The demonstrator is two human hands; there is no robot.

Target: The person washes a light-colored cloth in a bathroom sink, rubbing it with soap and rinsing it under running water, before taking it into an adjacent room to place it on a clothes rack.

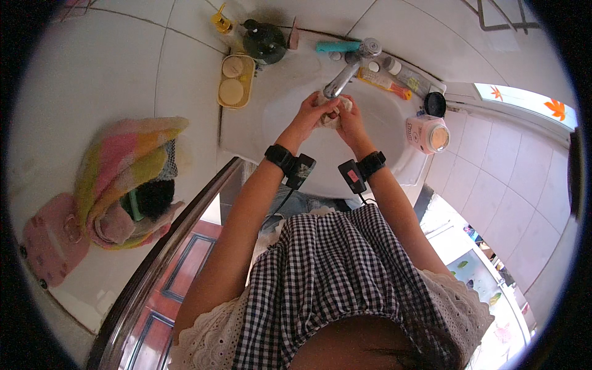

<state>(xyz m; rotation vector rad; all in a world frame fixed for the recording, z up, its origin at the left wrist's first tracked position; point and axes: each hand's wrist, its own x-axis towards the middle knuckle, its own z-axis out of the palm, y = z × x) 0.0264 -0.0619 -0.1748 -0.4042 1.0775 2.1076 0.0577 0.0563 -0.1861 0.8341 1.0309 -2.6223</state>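
Note:
A crumpled pale cloth (331, 121) is bunched between my two hands, just beneath the spout of the chrome faucet (341, 81). My left hand (312, 113) grips its left side, thumb across the top. On the other side my right hand (350, 118) has its fingers closed around the cloth. Both hands are over the bowl of the white washbasin (296, 162). Whether water is running cannot be made out, as the spout's end is right above the cloth.
Left of the basin's back are a yellow soap dish (250, 83) with two round bars, a dark green pump bottle (266, 44) and a yellow-topped pump bottle (223, 23). An orange-handled brush (384, 83) lies behind the faucet's right. A pink jar (423, 132) stands at the right rim.

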